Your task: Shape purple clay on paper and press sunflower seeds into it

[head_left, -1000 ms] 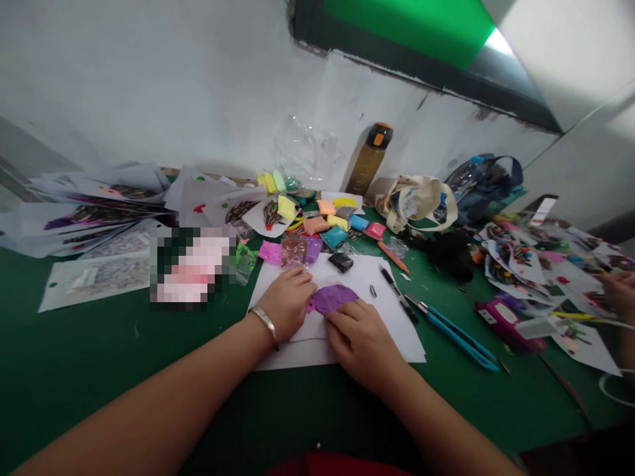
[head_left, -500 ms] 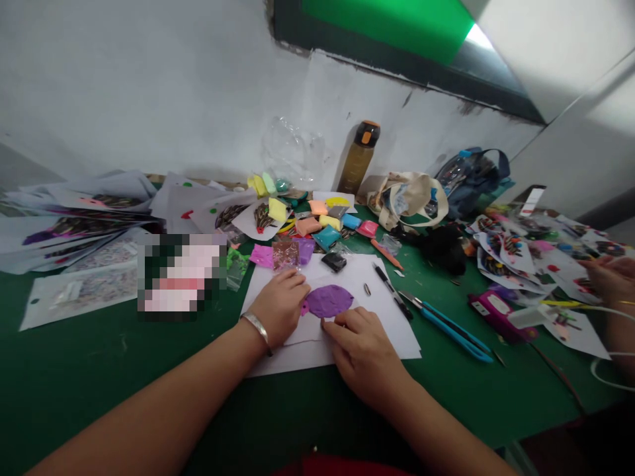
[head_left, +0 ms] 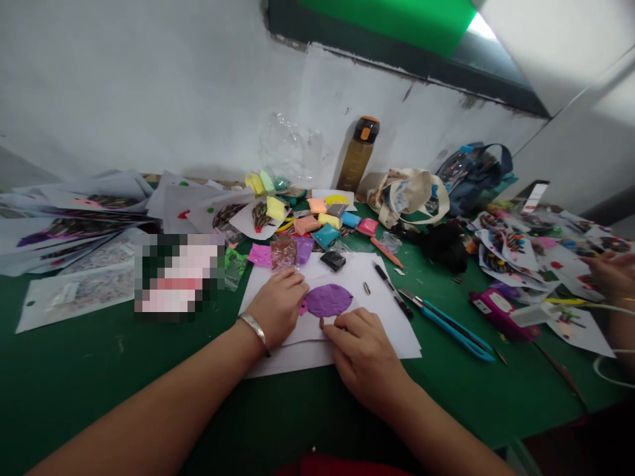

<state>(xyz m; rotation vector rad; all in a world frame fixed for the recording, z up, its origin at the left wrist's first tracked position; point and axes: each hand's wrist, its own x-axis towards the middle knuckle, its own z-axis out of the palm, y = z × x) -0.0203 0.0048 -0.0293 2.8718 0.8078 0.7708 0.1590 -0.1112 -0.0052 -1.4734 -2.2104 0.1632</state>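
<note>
Two-handed, bracing purple clay disc (head_left: 328,300) between fingertips, apparently steadying it on white paper (head_left: 391,327): left hand (head_left: 278,307) fingers bunched, right hand (head_left: 364,350) fingers pressed together.

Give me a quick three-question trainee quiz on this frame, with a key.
1. True or false: the purple clay piece lies on the white paper.
2. Which wrist wears the silver bracelet? A) that of the left hand; B) that of the right hand; C) neither.
3. What colour are the handles of the scissors lying to the right of the paper?
Key: 1 true; 2 A; 3 blue.
</note>
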